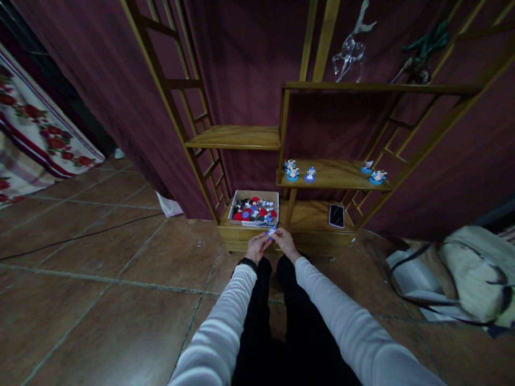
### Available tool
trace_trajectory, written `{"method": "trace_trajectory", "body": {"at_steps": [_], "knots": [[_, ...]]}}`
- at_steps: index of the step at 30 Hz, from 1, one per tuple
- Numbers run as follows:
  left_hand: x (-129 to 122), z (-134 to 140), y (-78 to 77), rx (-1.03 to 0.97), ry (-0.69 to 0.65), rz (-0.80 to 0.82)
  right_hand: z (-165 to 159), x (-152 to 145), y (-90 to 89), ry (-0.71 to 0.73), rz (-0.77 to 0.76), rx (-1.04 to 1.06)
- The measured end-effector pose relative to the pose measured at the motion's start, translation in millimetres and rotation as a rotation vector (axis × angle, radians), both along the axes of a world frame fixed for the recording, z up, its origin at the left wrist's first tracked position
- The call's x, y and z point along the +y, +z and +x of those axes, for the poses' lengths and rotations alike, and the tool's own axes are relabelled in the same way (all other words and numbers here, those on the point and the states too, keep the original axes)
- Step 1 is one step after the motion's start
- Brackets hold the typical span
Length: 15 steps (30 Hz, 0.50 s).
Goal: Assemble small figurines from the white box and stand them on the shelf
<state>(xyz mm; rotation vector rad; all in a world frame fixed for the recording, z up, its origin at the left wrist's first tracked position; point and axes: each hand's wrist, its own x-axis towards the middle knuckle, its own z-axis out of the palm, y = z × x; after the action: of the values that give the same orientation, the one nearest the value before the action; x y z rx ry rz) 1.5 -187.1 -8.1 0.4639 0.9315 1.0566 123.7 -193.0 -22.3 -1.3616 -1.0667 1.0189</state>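
Observation:
Between my fingertips is a small purple-and-white figurine (272, 231), held in front of the low shelf. My left hand (257, 247) pinches it from the left, and my right hand (286, 242) grips it from the right. Just beyond my hands stands a white open box (254, 224) filled with small figurines and round red, blue and dark bases. On the shelf to the right stands a similar purple-and-white figurine (309, 174). Beside it are blue-based figurines (293, 173), and more blue-based ones (378, 177) stand at the shelf's right end.
A phone (337, 215) lies on the bottom shelf. The top shelf carries a clear glass deer (352, 51) and a green-and-brown statue (422, 56). A pale bag (475, 268) with a strap rests on the floor at right. A black cable (80, 236) crosses the tiles at left.

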Motion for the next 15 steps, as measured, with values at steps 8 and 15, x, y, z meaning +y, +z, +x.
{"method": "trace_trajectory", "body": {"at_steps": [8, 15], "knots": [[1.7, -2.5, 0.2, -0.088, -0.002, -0.032, -1.2, -3.6, 7.9, 0.049, -0.031, 0.108], [4.1, -3.8, 0.0, -0.104, 0.03, -0.069, 0.2, -8.3, 11.7, 0.109, -0.064, 0.25]]}}
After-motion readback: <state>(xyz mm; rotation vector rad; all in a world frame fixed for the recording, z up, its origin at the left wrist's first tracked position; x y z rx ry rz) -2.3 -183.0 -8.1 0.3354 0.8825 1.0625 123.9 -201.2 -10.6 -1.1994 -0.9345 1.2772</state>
